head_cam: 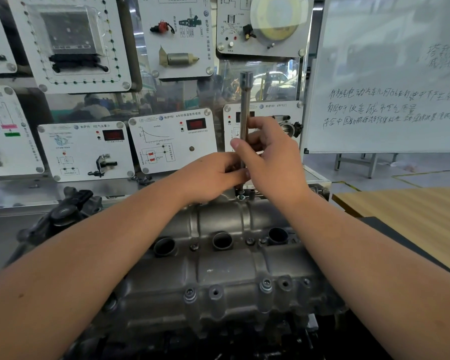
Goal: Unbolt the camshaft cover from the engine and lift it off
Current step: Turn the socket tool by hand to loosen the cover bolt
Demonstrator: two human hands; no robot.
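both hands are up at the far edge of the camshaft cover (218, 258), which sits on the engine right in front, grey cast metal with three round plug holes across the middle and a row of bolts along the near edge. a long socket extension bar (245, 105) stands upright over a bolt (241, 196) on the far side of the cover, its lower end just above or on the bolt head, hard to say which. the right hand (270, 157) is wrapped around the middle of the bar, thumb across the front. the left hand (213, 175) pinches the bar lower down, fingertips on the shaft just under the right thumb. behind the engine there's a wall of white sensor demo panels (172, 141), and a whiteboard (385, 74) with handwriting off to the right. a wooden tabletop (413, 216) sits at the right edge
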